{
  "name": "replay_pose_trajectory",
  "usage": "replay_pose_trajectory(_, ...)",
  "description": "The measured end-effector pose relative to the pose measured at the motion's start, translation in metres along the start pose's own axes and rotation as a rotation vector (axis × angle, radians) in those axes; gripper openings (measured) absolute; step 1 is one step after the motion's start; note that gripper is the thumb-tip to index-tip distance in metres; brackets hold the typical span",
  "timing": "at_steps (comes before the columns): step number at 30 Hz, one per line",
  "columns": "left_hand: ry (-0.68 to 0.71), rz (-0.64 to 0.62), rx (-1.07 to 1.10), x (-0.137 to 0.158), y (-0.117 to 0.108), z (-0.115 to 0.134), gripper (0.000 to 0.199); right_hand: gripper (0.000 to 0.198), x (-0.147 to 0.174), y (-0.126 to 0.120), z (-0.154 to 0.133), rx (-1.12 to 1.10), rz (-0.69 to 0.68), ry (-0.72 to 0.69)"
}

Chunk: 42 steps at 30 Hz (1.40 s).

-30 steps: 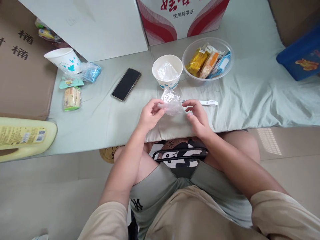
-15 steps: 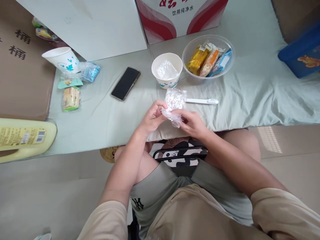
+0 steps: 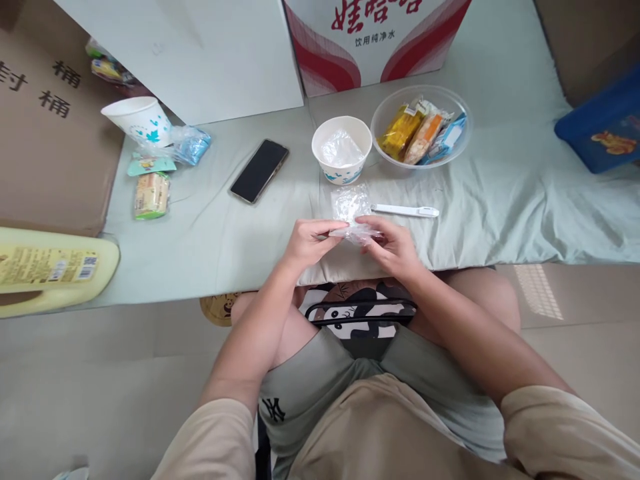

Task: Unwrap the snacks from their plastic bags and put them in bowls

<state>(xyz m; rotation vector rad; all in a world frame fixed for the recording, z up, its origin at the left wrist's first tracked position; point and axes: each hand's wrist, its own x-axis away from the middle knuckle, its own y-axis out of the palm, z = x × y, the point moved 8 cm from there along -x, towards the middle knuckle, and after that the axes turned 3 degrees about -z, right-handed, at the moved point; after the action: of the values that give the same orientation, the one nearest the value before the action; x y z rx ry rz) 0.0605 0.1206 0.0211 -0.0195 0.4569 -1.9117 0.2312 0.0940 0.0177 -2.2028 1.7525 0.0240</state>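
Between my hands is a crumpled piece of clear plastic film (image 3: 359, 233). My left hand (image 3: 311, 241) pinches its left end with thumb and forefinger, and my right hand (image 3: 393, 245) grips the right end with bent fingers. Just beyond them a flat, folded clear plastic packet (image 3: 351, 202) lies on the cloth. A white pen-like utility knife (image 3: 406, 211) rests to the right of that packet. Behind stands a paper cup (image 3: 342, 175) with a blue leaf pattern, and another folded clear plastic piece (image 3: 341, 148) sits inside it.
A clear plastic bowl (image 3: 470, 127) holds several wrapped snacks. Left of the cup lies a phone (image 3: 259, 171). Farther left are a tipped paper cup (image 3: 143, 121), a wrapped snack (image 3: 152, 195) and a yellow jug (image 3: 100, 267). White boxes (image 3: 225, 60) stand behind; a blue container (image 3: 595, 127) is at right.
The film is now stretched flatter sideways between my hands, and my left fingers have straightened. The whole view has shifted slightly; the objects on the cloth keep their places.
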Motion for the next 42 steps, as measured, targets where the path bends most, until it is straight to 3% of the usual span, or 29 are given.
replay_pose_trajectory(8,-0.034,-0.018,0.128,-0.005,0.006,0.005,0.043,0.045,-0.003,-0.003,-0.009,0.001,0.054,-0.015)
replay_pose_trajectory(12,-0.022,0.005,0.117,-0.007,0.004,0.012,0.039,0.050,-0.004,-0.002,-0.005,-0.049,0.092,-0.005)
replay_pose_trajectory(15,-0.034,-0.049,0.136,-0.006,0.008,0.014,0.037,0.042,-0.002,-0.004,0.010,-0.183,0.159,0.087)
replay_pose_trajectory(18,-0.087,-0.092,0.158,-0.004,0.013,0.010,0.037,0.051,0.000,-0.004,0.024,-0.372,0.222,0.167)
replay_pose_trajectory(24,-0.171,0.054,0.256,-0.002,0.007,-0.008,0.043,0.058,-0.001,-0.002,0.029,-0.420,0.231,0.178)
replay_pose_trajectory(26,-0.176,0.102,0.346,-0.003,0.005,-0.013,0.052,0.057,-0.001,-0.003,0.028,-0.426,0.231,0.165)
replay_pose_trajectory(29,-0.205,0.065,0.421,-0.005,0.010,-0.017,0.075,0.059,0.000,0.001,0.028,-0.433,0.159,0.170)
replay_pose_trajectory(31,-0.251,0.032,0.386,-0.005,0.015,-0.019,0.065,0.059,0.001,0.005,0.028,-0.409,0.086,0.183)
replay_pose_trajectory(33,-0.278,0.018,0.294,-0.004,0.019,-0.018,0.040,0.060,0.004,0.007,0.030,-0.370,0.036,0.191)
replay_pose_trajectory(36,-0.269,-0.042,0.131,-0.004,0.024,-0.011,0.019,0.076,0.008,0.014,0.031,-0.326,-0.038,0.184)
replay_pose_trajectory(42,-0.171,-0.072,0.045,-0.010,0.022,-0.001,0.011,0.081,0.006,0.010,0.046,-0.309,0.048,0.229)
